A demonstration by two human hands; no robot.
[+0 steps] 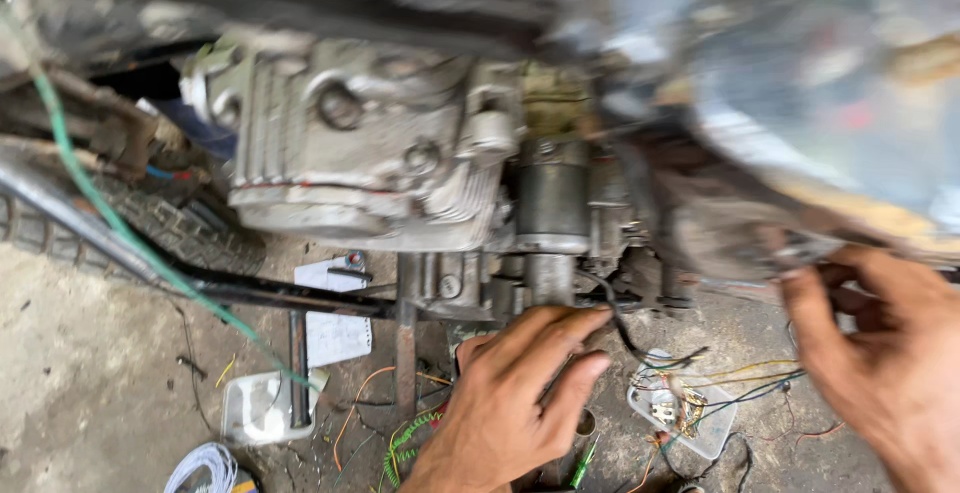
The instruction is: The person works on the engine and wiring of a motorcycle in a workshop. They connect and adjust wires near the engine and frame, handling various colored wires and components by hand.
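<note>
A rough, stained concrete floor [90, 373] is seen below a motorcycle, and the whole view is blurred by motion. At the far left a knobbly tyre [170, 223] is seen, crossed by a green wire [120, 223] that slants down to a white plastic tray [262, 408] on the floor. Just below that, a coil of white cable [200, 468] is cut off by the lower edge. A sheet of white paper [335, 328] is laid beside a dark metal bar [290, 298] that runs under the machine.

The grey metal engine [370, 153] is set across the upper middle, with its finned block to the left and a dark cylinder at its right end. A black wire [625, 328] hangs from its underside.

The left hand [510, 403] is held just under the engine's right end, fingers curled together and pointing up and right towards the black wire; whether anything is pinched cannot be told. Loose orange and green wires lie on the floor beneath it.

To the right, a second clear tray [690, 413] filled with small connectors and coloured wires is seen between the hands. The right hand [880, 353] is raised at the far right, well apart from the left, its fingers half closed around a small blurred part at the engine's right side.
</note>
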